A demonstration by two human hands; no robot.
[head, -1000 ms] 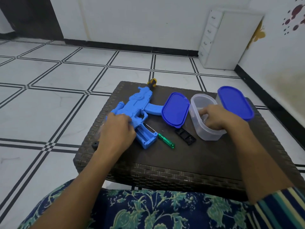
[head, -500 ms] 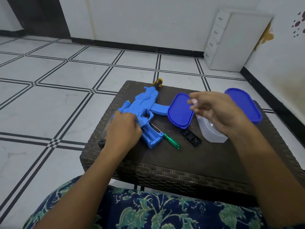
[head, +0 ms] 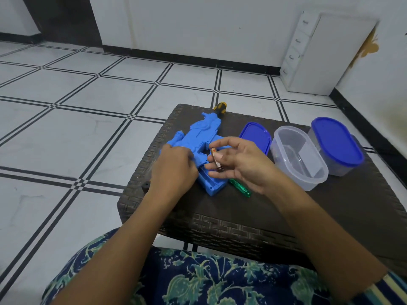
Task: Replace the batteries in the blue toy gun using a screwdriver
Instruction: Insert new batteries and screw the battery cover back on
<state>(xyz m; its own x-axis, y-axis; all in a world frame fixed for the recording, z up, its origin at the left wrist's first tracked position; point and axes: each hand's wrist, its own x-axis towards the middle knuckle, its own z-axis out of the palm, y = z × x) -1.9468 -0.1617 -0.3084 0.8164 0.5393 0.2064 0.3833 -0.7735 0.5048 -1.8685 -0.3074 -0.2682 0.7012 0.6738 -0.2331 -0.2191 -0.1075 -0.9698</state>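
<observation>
The blue toy gun (head: 202,133) lies on the dark woven table (head: 242,221), its open battery compartment (head: 212,183) facing me. My left hand (head: 174,170) rests on the gun's body and holds it down, fingers curled over it. My right hand (head: 244,164) hovers just above the compartment and pinches a small battery (head: 217,160) between thumb and fingers. The green-handled screwdriver (head: 241,189) lies on the table right of the compartment, partly under my right hand.
An open clear tub (head: 299,159) stands right of my hands, its blue lid (head: 255,135) leaning beside it. A second tub with a blue lid (head: 337,142) stands at the far right. A yellow-black tool handle (head: 220,106) lies at the table's far edge. A small black part (head: 145,186) sits near the table's left edge.
My right hand left the clear tub and moved left to above the gun's battery compartment, now pinching a battery. My left hand stayed on the gun.
</observation>
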